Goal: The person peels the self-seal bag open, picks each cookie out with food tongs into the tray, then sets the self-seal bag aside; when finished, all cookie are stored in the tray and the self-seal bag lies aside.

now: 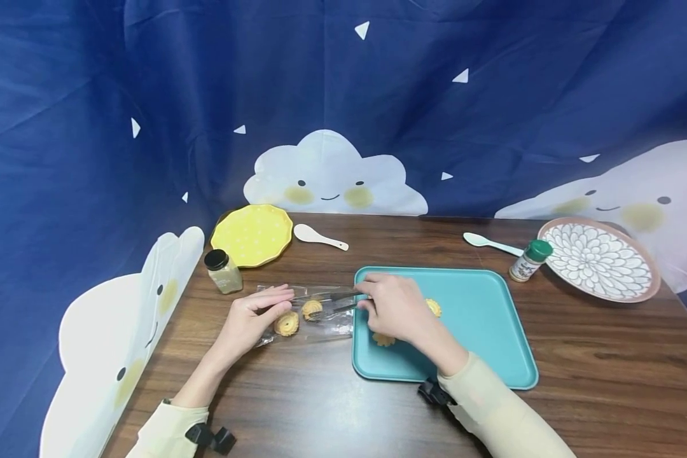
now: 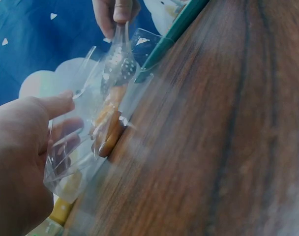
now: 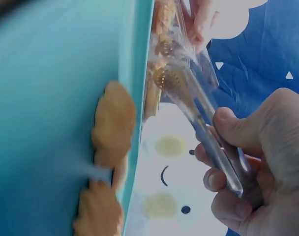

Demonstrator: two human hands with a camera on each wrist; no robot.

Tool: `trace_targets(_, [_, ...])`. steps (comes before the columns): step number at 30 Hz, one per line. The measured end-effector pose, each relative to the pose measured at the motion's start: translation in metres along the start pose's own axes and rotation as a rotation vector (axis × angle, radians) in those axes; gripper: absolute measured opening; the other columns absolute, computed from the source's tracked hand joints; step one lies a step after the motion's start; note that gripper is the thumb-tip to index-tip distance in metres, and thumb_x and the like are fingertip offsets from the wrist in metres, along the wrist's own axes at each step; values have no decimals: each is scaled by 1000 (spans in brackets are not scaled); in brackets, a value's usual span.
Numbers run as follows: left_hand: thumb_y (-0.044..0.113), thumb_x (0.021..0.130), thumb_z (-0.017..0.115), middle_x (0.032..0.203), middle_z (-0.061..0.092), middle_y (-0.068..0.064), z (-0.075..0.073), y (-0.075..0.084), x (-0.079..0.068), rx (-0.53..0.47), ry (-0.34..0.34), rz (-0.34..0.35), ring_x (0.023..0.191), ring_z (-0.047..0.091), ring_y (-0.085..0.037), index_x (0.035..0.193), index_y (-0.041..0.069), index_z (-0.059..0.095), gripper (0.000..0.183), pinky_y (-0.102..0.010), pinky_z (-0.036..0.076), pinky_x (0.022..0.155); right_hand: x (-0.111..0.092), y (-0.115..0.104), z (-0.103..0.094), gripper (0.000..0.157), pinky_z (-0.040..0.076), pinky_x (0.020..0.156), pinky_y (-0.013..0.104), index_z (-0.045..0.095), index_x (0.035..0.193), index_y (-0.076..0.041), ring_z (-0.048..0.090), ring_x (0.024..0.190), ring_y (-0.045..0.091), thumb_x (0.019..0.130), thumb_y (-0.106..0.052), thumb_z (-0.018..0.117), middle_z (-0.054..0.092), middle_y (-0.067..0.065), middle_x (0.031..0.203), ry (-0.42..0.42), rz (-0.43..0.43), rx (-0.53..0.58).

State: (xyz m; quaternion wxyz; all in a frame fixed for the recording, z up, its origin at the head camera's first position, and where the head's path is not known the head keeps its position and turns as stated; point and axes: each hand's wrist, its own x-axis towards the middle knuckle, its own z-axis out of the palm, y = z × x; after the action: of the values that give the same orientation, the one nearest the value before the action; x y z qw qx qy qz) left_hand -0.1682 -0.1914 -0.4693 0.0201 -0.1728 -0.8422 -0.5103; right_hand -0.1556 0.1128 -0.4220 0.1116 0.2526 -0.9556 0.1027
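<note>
My left hand (image 1: 252, 317) holds a clear plastic bag (image 2: 61, 172), its thumb at the bag's edge and its other fingers seen through the film. Two round golden cookies (image 1: 287, 323) lie in the bag, which is flat on the table. With my right hand (image 1: 394, 305) I grip metal tongs (image 3: 208, 143); their perforated heads reach into the bag around the cookie (image 1: 312, 310) nearer the tray. Whether the heads pinch that cookie is unclear. Beneath my right hand, more cookies (image 1: 384, 340) sit on a teal tray (image 1: 481, 331), partly hidden by the hand.
Behind the bag stand a black-lidded jar (image 1: 224, 272), a yellow plate (image 1: 253, 235) and a white spoon (image 1: 320, 237). Right of the tray are a green-capped shaker (image 1: 529, 261), a pale spoon (image 1: 491, 243) and a flower-patterned plate (image 1: 598, 259). A blue cloud-print curtain (image 1: 464, 114) hangs behind the table.
</note>
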Motion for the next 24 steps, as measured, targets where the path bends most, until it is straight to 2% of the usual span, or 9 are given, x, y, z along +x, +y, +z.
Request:
trace_targets(4, [24, 92, 75, 129, 73, -6, 4, -13, 2, 8, 5, 8, 132, 63, -23, 116, 13, 77, 26, -38, 41, 122, -8, 11, -6, 19, 58, 59, 33, 77, 107, -22, 71, 82, 13, 89, -21, 73, 74, -6, 98, 43, -26, -1])
trace_targets(10, [33, 91, 76, 127, 74, 5, 5, -23, 4, 10, 8, 26, 131, 64, -15, 115, 21, 78, 26, -35, 43, 120, -25, 35, -20, 22, 59, 60, 36, 77, 109, -21, 75, 92, 18, 88, -23, 74, 76, -3, 105, 71, 23, 29])
trace_targets(14, [35, 91, 75, 127, 74, 6, 5, -23, 5, 8, 8, 31, 130, 65, -14, 115, 22, 78, 27, -34, 43, 121, -39, 57, -35, 24, 57, 58, 36, 78, 111, -19, 73, 84, 18, 88, -20, 74, 77, -2, 104, 101, 64, 47])
trace_targets(16, [35, 91, 75, 127, 74, 5, 5, -23, 4, 12, 9, 25, 130, 65, -14, 115, 22, 78, 27, -28, 43, 121, -45, 67, -43, 24, 54, 56, 35, 78, 111, -18, 72, 80, 17, 87, -20, 75, 77, -1, 104, 118, 87, 37])
trace_targets(21, [27, 92, 75, 128, 74, -2, 5, -17, 2, 11, 21, 4, 131, 64, -20, 115, 16, 78, 26, -9, 41, 114, -51, 91, -51, 24, 36, 43, 26, 77, 112, -18, 60, 63, 13, 88, -20, 74, 77, -1, 106, 106, 165, 9])
trace_targets(24, [21, 92, 75, 128, 74, -7, 4, -8, 1, -1, 18, 6, 132, 64, -26, 115, 10, 78, 25, -7, 41, 112, -52, 102, -51, 25, 31, 41, 25, 76, 114, -19, 54, 59, 12, 89, -20, 72, 76, 0, 108, 64, 217, 11])
